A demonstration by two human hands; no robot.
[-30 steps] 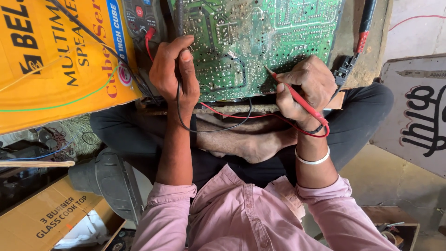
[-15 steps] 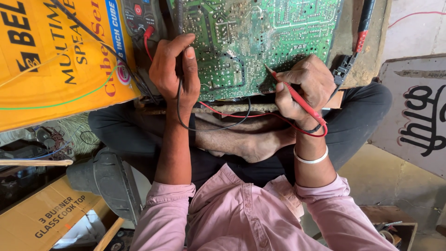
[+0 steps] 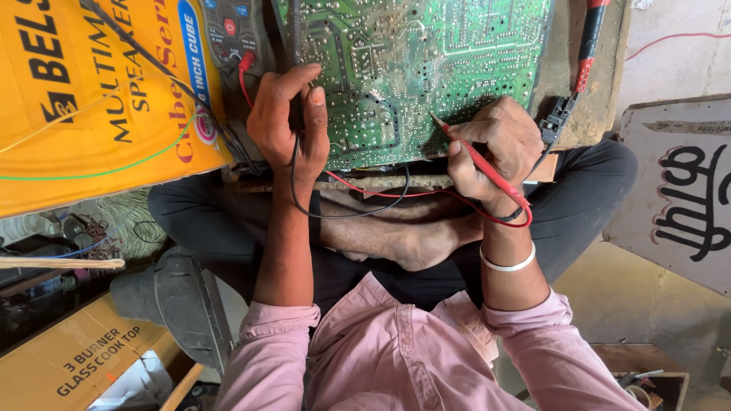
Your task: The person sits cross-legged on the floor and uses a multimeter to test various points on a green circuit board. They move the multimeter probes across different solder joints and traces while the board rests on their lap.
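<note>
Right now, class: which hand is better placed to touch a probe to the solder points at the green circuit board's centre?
Right hand: its red probe tip already rests on the circuit board near centre.

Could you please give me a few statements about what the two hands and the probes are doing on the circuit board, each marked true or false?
1. The right hand holds a red probe with its tip on the green circuit board. True.
2. The left hand holds a soldering iron. False: it grips a black probe whose black lead loops below the board.
3. A white bangle sits on the right wrist. True.
4. The board is blue and lies on the floor. False: it is green and rests on a raised surface above the person's crossed legs.
5. A yellow box lies beside the left hand. True.
</note>
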